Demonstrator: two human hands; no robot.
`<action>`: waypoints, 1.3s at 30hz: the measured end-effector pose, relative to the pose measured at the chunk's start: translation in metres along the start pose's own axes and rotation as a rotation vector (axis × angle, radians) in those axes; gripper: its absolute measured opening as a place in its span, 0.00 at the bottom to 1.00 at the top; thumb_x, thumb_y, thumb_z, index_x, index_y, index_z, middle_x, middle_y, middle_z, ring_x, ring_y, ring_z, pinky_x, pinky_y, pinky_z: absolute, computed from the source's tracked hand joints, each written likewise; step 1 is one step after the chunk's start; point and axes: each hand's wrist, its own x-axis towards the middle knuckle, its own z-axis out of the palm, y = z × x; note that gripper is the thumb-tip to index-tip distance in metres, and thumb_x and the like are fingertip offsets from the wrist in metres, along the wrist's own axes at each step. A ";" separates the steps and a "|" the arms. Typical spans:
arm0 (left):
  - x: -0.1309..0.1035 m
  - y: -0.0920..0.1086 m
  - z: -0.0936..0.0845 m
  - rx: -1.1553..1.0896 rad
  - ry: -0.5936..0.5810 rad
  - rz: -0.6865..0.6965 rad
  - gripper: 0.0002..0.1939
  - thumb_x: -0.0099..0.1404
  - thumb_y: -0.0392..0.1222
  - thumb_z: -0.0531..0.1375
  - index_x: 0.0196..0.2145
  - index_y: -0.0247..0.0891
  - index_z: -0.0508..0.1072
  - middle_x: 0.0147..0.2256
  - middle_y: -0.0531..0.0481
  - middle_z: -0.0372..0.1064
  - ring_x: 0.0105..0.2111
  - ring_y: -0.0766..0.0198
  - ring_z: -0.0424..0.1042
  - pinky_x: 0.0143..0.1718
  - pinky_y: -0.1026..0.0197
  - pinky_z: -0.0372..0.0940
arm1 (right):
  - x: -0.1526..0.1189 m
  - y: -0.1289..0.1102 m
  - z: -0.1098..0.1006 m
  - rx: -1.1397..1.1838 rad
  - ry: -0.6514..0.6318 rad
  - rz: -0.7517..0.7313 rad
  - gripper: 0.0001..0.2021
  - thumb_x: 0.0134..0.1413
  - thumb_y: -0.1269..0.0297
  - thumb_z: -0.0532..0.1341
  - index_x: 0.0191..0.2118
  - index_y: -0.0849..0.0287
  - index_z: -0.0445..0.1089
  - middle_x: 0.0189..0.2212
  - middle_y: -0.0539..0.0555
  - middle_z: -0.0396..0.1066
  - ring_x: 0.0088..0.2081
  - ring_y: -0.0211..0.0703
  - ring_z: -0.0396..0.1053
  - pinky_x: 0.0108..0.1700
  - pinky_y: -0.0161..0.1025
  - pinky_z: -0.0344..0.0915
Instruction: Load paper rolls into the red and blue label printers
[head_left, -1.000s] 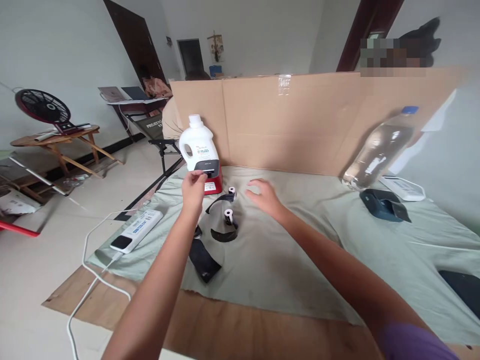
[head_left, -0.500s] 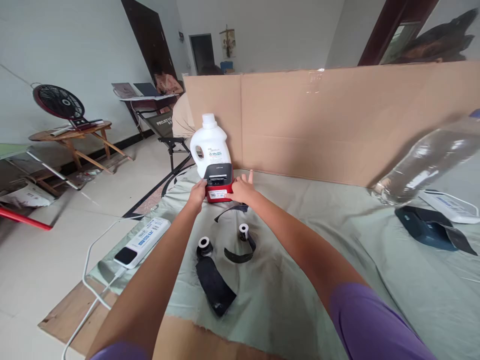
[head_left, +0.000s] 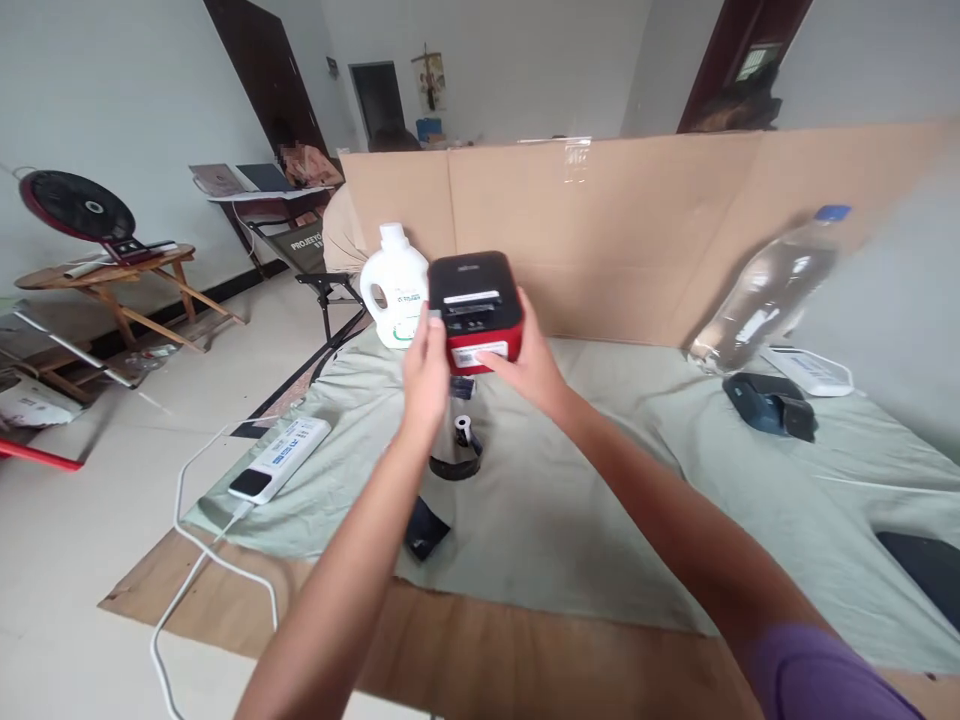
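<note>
A red and black box-shaped device (head_left: pixel 472 290) with a white label on its front is held up above the cloth. My left hand (head_left: pixel 426 370) grips its left side, and my right hand (head_left: pixel 531 362) grips its right side with the thumb on the front by the label. Below it on the cloth lie a small white-and-black roll (head_left: pixel 463 428) with a curled dark strip and, nearer, a black flap-like piece (head_left: pixel 426 530), partly hidden by my left forearm. Behind and left of the device stands a white jug (head_left: pixel 394 285).
A white power strip (head_left: pixel 281 460) with a cable lies at the left edge. Cardboard (head_left: pixel 615 240) stands along the back. On the right, a large clear bottle (head_left: pixel 765 290) leans near a dark device (head_left: pixel 769 405). People sit beyond the cardboard.
Both hands have lifted the red and black device off the cloth, bringing it nearer and slightly right, away from the jug. The view has shifted to the right.
</note>
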 end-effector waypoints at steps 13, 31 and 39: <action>-0.162 -0.046 0.090 -0.093 -0.269 -0.244 0.30 0.74 0.54 0.52 0.69 0.42 0.60 0.69 0.50 0.55 0.70 0.58 0.54 0.71 0.57 0.50 | -0.186 0.022 -0.091 -0.225 0.183 0.324 0.46 0.54 0.50 0.66 0.72 0.59 0.45 0.67 0.67 0.59 0.66 0.60 0.61 0.66 0.60 0.59; -0.173 -0.065 0.088 -0.011 -0.332 -0.264 0.31 0.75 0.54 0.51 0.71 0.43 0.55 0.70 0.50 0.53 0.70 0.60 0.53 0.71 0.57 0.50 | -0.198 0.027 -0.089 -0.223 0.228 0.388 0.45 0.50 0.53 0.68 0.70 0.60 0.50 0.67 0.67 0.59 0.66 0.60 0.61 0.67 0.59 0.59; -0.168 -0.070 0.084 -0.001 -0.315 -0.133 0.25 0.73 0.51 0.54 0.65 0.42 0.64 0.65 0.45 0.63 0.65 0.57 0.62 0.67 0.54 0.56 | -0.199 0.031 -0.093 -0.189 0.214 0.370 0.47 0.49 0.54 0.70 0.70 0.57 0.49 0.67 0.65 0.56 0.67 0.56 0.58 0.68 0.56 0.58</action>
